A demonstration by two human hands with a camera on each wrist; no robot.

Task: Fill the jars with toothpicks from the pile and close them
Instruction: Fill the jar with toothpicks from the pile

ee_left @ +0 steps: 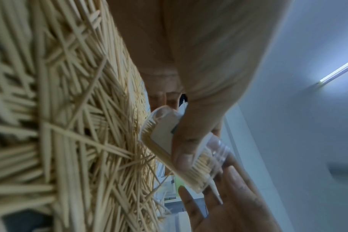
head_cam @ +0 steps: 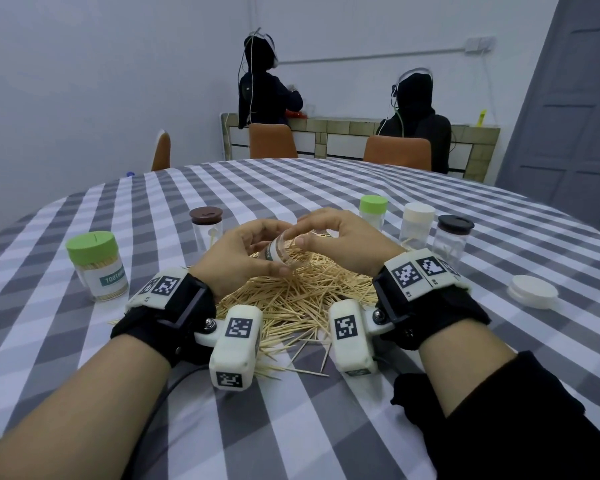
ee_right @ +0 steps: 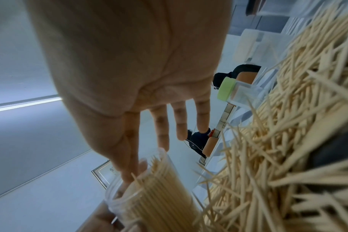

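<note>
— One open jar (head_cam: 280, 250) sits tilted between both hands, just above the toothpick pile (head_cam: 291, 299) at the middle of the desk (head_cam: 291, 427). Is it filled?
— Largely, yes: the wrist views show it packed with toothpicks (ee_right: 165, 188), and its mouth points toward the right hand (head_cam: 340, 242).
— How do the hands hold it?
— Left hand (head_cam: 246, 252) has its fingers and thumb curled round the jar's body, over the white label. The right hand's index finger and thumb meet at the rim, on the toothpick tips; its other fingers (ee_right: 181, 122) are straight and spread, holding nothing.
— And around the pile?
— At nine o'clock stands a closed, full jar with a green lid (head_cam: 96, 266). At ten o'clock, a nearly empty jar with a brown lid (head_cam: 207, 228). At one to two o'clock stand three more closed jars in a row: a green-lidded one (head_cam: 373, 211), a white-lidded one (head_cam: 417, 225), and a black-lidded one (head_cam: 452, 239), each with few toothpicks.
— Any loose lid?
— Yes, a white lid (head_cam: 533, 291) lies flat at three o'clock, well apart from the hands.
— Farther off?
— Orange chairs (head_cam: 272, 140) at twelve o'clock beyond the desk, and two people in dark clothes (head_cam: 416, 126) at a tiled counter against the wall.
</note>
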